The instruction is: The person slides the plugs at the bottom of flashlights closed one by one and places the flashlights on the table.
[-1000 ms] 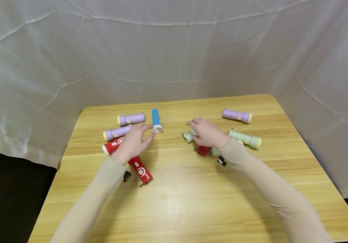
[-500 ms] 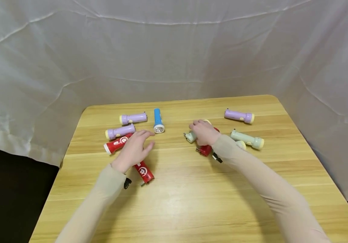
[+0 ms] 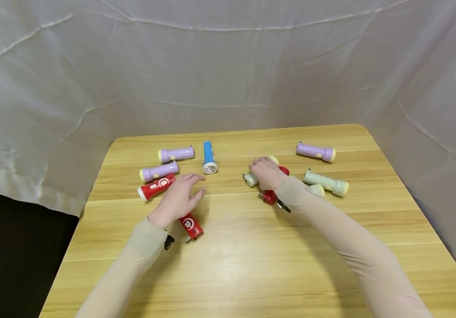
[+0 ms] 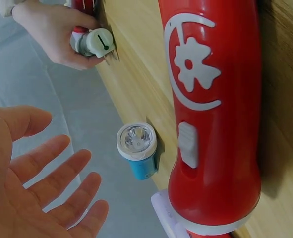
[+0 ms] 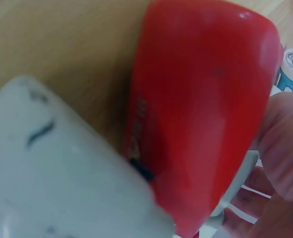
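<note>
My left hand (image 3: 178, 198) hovers with fingers spread over a red flashlight (image 3: 191, 226), whose white flower emblem and switch show large in the left wrist view. Nothing is in its palm. Another red flashlight (image 3: 156, 187) lies just beyond, left of the fingers. On the other side, my right hand (image 3: 268, 173) grips a pale green flashlight (image 3: 250, 179) around its body, its yellow head and tail end sticking out on either side. Right beside that hand lies a third red flashlight (image 3: 268, 197), partly covered by the wrist; it fills much of the right wrist view.
A blue flashlight (image 3: 209, 157) lies at the back centre, with two purple ones (image 3: 177, 153) to its left. Right of the right hand are a purple flashlight (image 3: 316, 152) and two more pale green ones (image 3: 326, 182), one partly under the sleeve. A grey curtain (image 3: 228, 79) hangs behind the table.
My right hand has settled onto the pale green flashlight and its fingers have closed round it, the wrist swinging left. The left hand has sunk slightly towards me, still spread.
</note>
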The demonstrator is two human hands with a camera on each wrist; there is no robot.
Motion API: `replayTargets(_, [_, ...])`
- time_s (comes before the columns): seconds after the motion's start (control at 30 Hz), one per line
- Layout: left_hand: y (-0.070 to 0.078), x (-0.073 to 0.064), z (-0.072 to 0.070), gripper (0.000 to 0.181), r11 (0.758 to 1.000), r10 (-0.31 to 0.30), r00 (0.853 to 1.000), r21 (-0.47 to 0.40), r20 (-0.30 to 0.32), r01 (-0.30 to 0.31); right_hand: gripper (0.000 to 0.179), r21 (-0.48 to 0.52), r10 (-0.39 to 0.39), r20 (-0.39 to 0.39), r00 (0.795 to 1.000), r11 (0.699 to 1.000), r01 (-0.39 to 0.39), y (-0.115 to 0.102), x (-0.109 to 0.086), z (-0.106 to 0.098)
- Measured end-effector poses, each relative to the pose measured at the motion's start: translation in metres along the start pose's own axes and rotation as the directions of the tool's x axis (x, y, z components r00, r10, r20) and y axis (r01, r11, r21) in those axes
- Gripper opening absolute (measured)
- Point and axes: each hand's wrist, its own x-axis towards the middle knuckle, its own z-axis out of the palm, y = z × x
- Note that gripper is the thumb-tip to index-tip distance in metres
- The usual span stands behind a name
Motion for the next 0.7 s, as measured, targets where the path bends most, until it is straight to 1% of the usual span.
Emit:
replayTargets(0.2, [-0.001, 0.001, 0.003, 0.037, 1.0, 0.007, 1.0, 0.006, -0.011, -0.007, 0.046, -0.004, -0.015, -0.025, 1.0, 1.0, 0.015, 0.001, 0.0, 0.003])
replayTargets(0.33, [-0.002, 0.001, 0.003, 0.038, 1.0, 0.009, 1.0, 0.008, -0.012, -0.009, 0.044, 0.013, -0.033, -0.08, 0.996, 0.999, 0.034, 0.001, -0.001, 0.004])
replayTargets(0.57, [-0.002, 0.002, 0.001, 0.039, 1.0, -0.012, 1.0, -0.011, -0.014, 0.012, 0.043, 0.044, -0.067, -0.202, 0.977, 0.996, 0.078, -0.003, -0.003, -0.004])
replayTargets(0.7, [-0.001, 0.003, -0.001, 0.038, 1.0, -0.003, 0.999, -0.023, -0.046, 0.002, 0.041, 0.081, -0.082, -0.263, 0.961, 0.991, 0.107, -0.007, -0.009, -0.014])
